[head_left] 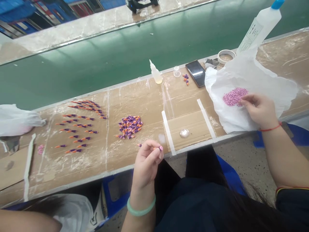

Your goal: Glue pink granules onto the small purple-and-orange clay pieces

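My left hand (147,161) pinches a small purple and orange piece (159,148) with a pink end, just above the table's front edge. To its left lies a heap of similar purple and orange pieces (130,126). At the right, my right hand (260,109) has its thumb and fingertips together at the edge of a pile of tiny pink beads (234,96). The beads rest on a crumpled white plastic bag (267,80). Whether a bead sits between those fingertips is too small to tell. Between my hands, a small clear round dish (184,133) stands on a taped cardboard piece (198,124).
Rows of purple and orange pieces (82,125) lie to the left. Along the back edge are a dropper bottle (156,73), a clear cap (177,72), a phone (196,73), a tape roll (226,56) and a large white bottle (259,30). Another person's arm (26,221) shows at lower left.
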Tool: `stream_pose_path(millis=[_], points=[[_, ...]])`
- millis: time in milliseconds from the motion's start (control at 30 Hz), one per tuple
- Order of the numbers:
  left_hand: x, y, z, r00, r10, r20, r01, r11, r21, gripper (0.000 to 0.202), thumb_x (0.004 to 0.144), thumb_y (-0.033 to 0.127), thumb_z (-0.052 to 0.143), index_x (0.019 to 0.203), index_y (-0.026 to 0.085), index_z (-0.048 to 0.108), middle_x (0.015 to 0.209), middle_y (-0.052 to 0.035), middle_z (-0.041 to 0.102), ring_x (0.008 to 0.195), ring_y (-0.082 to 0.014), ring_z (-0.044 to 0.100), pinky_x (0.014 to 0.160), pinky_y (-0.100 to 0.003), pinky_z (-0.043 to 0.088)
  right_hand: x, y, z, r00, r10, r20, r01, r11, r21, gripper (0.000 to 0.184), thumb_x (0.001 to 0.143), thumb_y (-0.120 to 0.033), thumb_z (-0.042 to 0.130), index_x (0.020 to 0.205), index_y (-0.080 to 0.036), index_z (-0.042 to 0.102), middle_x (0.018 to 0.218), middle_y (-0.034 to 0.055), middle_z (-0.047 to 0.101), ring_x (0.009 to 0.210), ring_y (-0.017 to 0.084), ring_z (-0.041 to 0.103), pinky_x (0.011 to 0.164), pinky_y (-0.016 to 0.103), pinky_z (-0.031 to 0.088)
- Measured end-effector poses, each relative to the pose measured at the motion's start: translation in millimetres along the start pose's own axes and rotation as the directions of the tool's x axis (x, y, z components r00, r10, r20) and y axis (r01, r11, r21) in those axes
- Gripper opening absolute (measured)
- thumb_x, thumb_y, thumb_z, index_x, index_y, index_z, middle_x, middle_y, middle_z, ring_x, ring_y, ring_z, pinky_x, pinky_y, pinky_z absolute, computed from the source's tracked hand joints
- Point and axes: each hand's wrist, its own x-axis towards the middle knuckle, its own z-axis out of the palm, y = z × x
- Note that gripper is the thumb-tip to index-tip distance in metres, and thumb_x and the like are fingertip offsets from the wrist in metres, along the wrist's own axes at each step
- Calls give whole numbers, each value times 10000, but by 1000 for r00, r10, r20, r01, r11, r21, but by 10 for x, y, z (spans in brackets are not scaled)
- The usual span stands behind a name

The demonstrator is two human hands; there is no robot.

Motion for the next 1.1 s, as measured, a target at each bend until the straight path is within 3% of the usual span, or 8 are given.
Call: stream_pose_path(millis=[167, 433, 533, 667, 867, 967, 1100], points=[[-2, -6, 16, 1000, -8, -3, 8, 1000, -19, 263, 769, 363, 799, 779, 185, 607, 524, 55, 487, 456, -56, 344, 468, -172, 295, 4, -9, -31, 999, 26, 25, -26, 1000, 7, 120, 823, -124, 744, 932, -161, 780, 948, 90, 775, 881, 167, 687, 836, 298, 479], [-3, -29, 16, 1000, -16, 16, 17, 998, -52, 245, 766, 358, 821, 791, 188, 646, 537, 50, 505, 466, -53, 365, 475, -163, 299, -5, 16, -36, 1000, -3, 31, 3, 1000, 1, 136, 812, -56, 719, 834, -175, 779, 836, 65, 752, 728, 134, 572, 758, 299, 409], [-2, -30, 12, 1000, -20, 17, 21, 999, -49, 248, 771, 364, 818, 790, 190, 644, 529, 53, 494, 468, -55, 362, 478, -164, 296, -5, 26, -25, 1000, -16, 0, 16, 998, 54, 149, 788, -48, 726, 807, -188, 774, 895, 65, 747, 744, 133, 544, 780, 306, 395], [-2, -26, 17, 1000, -24, 14, 24, 999, -35, 259, 773, 376, 812, 788, 189, 633, 525, 57, 478, 468, -56, 350, 480, -167, 287, -32, 19, -18, 999, 27, -31, -19, 976, 219, 94, 775, -104, 730, 805, -187, 763, 819, 56, 722, 738, 144, 577, 794, 327, 422], [0, -32, 56, 999, -49, 12, 49, 999, -22, 283, 765, 385, 808, 781, 185, 607, 528, 57, 468, 464, -60, 340, 471, -176, 274, -163, -102, -17, 993, 113, 28, -107, 790, 604, 105, 672, -236, 730, 753, -208, 670, 687, 18, 659, 682, 146, 621, 674, 314, 482], [-4, -37, 69, 999, -53, 12, 53, 998, -23, 298, 754, 387, 817, 777, 182, 601, 533, 55, 477, 462, -60, 343, 463, -178, 265, -267, -232, -45, 989, 89, 118, -147, 700, 699, 221, 622, -241, 764, 831, -245, 690, 648, -22, 641, 650, 130, 612, 668, 298, 502], [-14, -41, 71, 999, -52, 13, 52, 998, -16, 301, 756, 390, 817, 779, 181, 602, 535, 55, 480, 459, -57, 339, 462, -179, 266, -405, -424, -92, 978, 26, 205, -173, 643, 746, 355, 647, -217, 799, 983, -302, 720, 619, -46, 634, 638, 125, 608, 642, 279, 498]])
